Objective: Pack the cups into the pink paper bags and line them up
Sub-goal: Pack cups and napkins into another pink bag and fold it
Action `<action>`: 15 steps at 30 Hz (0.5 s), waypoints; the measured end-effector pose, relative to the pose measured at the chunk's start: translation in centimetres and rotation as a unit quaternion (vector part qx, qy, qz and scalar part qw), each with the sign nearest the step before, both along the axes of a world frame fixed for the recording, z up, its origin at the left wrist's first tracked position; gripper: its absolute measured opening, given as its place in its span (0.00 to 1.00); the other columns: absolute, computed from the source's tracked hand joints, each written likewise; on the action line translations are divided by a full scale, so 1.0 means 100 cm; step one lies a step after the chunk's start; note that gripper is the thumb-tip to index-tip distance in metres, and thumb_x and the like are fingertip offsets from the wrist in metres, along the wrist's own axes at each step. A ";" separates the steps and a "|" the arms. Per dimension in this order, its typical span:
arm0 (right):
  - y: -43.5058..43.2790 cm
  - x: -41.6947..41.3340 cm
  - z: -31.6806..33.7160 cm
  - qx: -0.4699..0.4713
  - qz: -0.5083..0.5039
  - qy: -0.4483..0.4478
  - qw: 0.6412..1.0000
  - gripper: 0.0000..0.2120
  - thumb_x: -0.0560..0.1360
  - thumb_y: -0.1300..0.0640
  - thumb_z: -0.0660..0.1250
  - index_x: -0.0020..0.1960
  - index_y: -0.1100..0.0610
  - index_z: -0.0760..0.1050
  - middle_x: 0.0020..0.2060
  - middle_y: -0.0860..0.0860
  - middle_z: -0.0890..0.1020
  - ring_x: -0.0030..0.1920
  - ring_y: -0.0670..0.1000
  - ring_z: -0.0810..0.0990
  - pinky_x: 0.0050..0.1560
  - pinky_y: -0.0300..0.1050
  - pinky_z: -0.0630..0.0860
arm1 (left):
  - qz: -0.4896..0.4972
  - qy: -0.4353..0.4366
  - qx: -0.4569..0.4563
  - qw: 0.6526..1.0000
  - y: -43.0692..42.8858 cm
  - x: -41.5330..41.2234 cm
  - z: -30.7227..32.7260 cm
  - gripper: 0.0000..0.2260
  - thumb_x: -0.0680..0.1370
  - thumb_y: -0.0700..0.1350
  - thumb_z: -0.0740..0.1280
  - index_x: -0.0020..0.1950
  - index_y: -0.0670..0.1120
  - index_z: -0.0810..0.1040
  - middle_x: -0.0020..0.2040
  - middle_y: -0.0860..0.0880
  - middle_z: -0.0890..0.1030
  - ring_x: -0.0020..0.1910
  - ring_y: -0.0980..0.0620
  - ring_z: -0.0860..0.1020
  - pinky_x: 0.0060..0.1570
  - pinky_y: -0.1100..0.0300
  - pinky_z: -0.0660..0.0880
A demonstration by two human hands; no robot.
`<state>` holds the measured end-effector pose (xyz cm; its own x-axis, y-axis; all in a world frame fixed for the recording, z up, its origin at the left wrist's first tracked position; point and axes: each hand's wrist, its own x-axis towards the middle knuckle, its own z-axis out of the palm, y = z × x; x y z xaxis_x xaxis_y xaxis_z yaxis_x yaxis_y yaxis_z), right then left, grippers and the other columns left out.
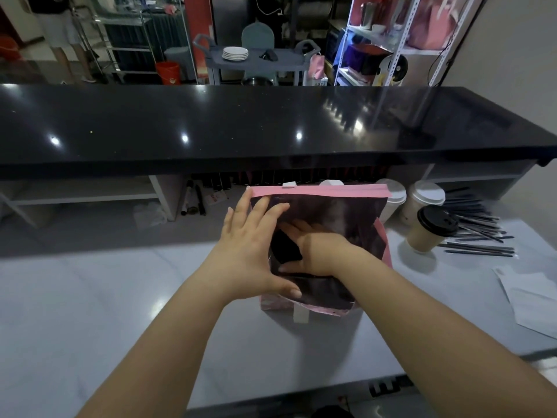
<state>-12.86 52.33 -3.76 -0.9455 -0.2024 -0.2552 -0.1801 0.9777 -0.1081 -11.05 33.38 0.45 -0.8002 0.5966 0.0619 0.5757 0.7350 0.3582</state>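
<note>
A pink paper bag [319, 193] with a dark inside stands open on the white table, seen from above. My left hand [250, 254] grips the bag's left rim, fingers over the edge and thumb on the near side. My right hand [313, 248] is down inside the bag, curled around a dark round thing [284, 250] that looks like a cup's black lid. To the right of the bag stand a paper cup with a black lid [432, 230] and two cups with white lids [391, 196] [426, 196].
Several black straws [479, 233] lie spread at the right, beyond the cups. White paper sheets [530, 297] sit near the table's right edge. A raised black counter [241, 125] runs across the back. The white table [105, 297] stretches left of the bag.
</note>
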 end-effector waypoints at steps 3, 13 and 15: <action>-0.005 0.000 -0.005 0.034 0.049 0.025 0.998 0.43 0.75 0.32 0.57 0.79 0.49 0.41 0.79 0.49 0.48 0.75 0.58 0.52 0.73 0.57 0.57 | 0.001 0.002 0.001 1.000 0.000 0.000 -0.001 0.58 0.56 0.70 0.74 0.78 0.58 0.46 0.79 0.55 0.41 0.71 0.56 0.23 0.76 0.41 0.44; -0.008 -0.010 -0.034 -0.015 0.054 -0.031 0.998 0.37 0.80 0.38 0.51 0.77 0.48 0.31 0.76 0.45 0.31 0.75 0.48 0.30 0.77 0.57 0.41 | 0.009 0.027 -0.026 0.999 0.001 -0.010 -0.013 0.56 0.56 0.76 0.67 0.77 0.58 0.48 0.80 0.50 0.43 0.71 0.52 0.22 0.75 0.38 0.41; -0.012 -0.013 -0.031 0.014 0.054 -0.042 0.998 0.38 0.80 0.38 0.51 0.77 0.49 0.30 0.76 0.45 0.31 0.76 0.50 0.30 0.76 0.58 0.42 | 0.017 0.035 -0.033 0.999 0.003 -0.014 -0.013 0.54 0.59 0.77 0.64 0.77 0.57 0.48 0.80 0.49 0.45 0.72 0.50 0.23 0.75 0.38 0.39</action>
<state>-14.19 51.16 -6.85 -0.8937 -0.2930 -0.3398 -0.2752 0.9561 -0.1006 -12.43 33.69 -0.89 -0.8149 0.5740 0.0799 0.5723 0.7754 0.2669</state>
